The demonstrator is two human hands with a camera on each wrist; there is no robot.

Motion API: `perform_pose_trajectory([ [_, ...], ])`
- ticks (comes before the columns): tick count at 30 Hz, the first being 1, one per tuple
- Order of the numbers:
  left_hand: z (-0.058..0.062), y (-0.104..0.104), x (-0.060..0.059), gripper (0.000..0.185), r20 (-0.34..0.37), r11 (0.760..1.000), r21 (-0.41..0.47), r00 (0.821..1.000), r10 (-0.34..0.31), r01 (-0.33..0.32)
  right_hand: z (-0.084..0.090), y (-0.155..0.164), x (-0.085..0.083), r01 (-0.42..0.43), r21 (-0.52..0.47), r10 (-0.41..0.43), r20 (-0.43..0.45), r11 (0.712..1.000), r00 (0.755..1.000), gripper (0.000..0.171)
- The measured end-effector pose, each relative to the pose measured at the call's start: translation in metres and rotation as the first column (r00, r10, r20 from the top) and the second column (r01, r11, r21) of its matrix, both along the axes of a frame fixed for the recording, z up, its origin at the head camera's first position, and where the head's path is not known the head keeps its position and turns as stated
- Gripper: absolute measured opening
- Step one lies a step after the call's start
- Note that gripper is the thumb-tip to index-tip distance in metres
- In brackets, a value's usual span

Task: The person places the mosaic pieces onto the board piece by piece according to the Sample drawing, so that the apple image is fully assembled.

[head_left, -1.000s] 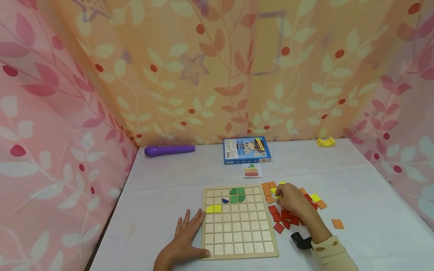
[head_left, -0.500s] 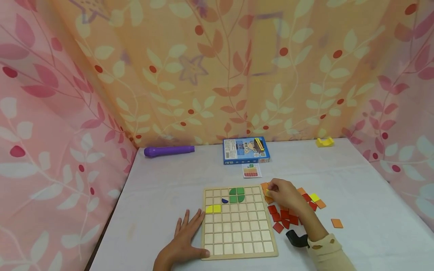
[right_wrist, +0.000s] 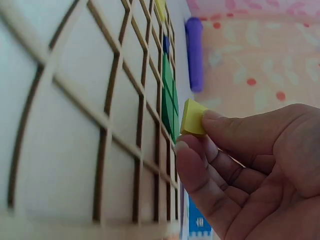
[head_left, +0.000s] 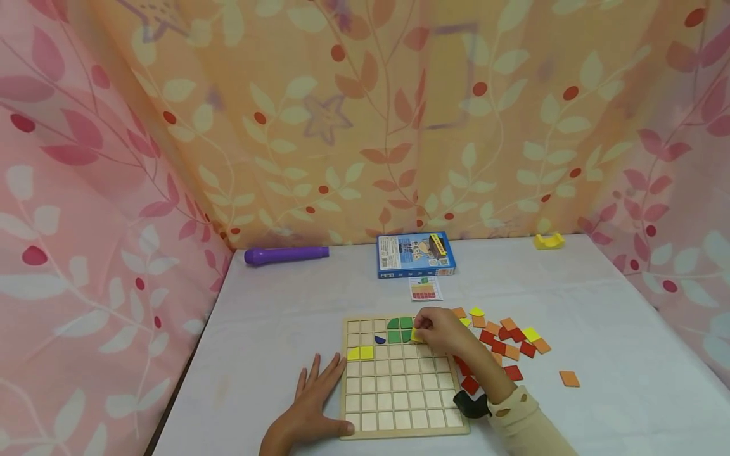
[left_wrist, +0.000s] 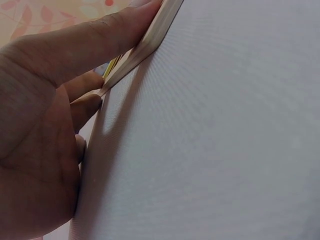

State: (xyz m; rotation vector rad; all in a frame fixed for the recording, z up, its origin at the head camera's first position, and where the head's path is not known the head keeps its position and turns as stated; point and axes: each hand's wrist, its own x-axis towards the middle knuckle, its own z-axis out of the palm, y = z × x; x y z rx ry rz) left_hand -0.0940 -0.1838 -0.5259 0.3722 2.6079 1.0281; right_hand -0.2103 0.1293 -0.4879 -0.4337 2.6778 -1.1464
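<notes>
Right hand (head_left: 443, 327) pinches yellow tile (right_wrist: 194, 119) over board (head_left: 407, 433), just beside the 4 green tiles (head_left: 394, 337). Square it before lowering flat, no bumping green. Left hand (head_left: 310, 403), fingers straight, thumb on board, should press lightly.

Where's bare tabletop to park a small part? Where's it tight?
Free: tabletop between purple stick and left hand; also between yellow holder and lone orange tile, right of the loose tiles.
Tight: right of the grid board, where those tiles cluster, and beside the green tiles, where the right hand pinches a yellow tile.
</notes>
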Motion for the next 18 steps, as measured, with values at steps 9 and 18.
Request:
perform_pose_trajectory([
  [9,0.001,-0.001,0.0,0.12,-0.009,1.0,0.011,1.0,-0.005,0.006,-0.006,-0.036,0.002,-0.182,-0.045,0.178,-0.067,0.982,0.982,0.007],
  [18,-0.001,-0.002,0.001,0.119,-0.027,0.999,0.033,0.999,-0.024,0.025,-0.011,-0.066,0.013,-0.177,0.073,0.186,-0.142,0.982,0.972,0.01],
])
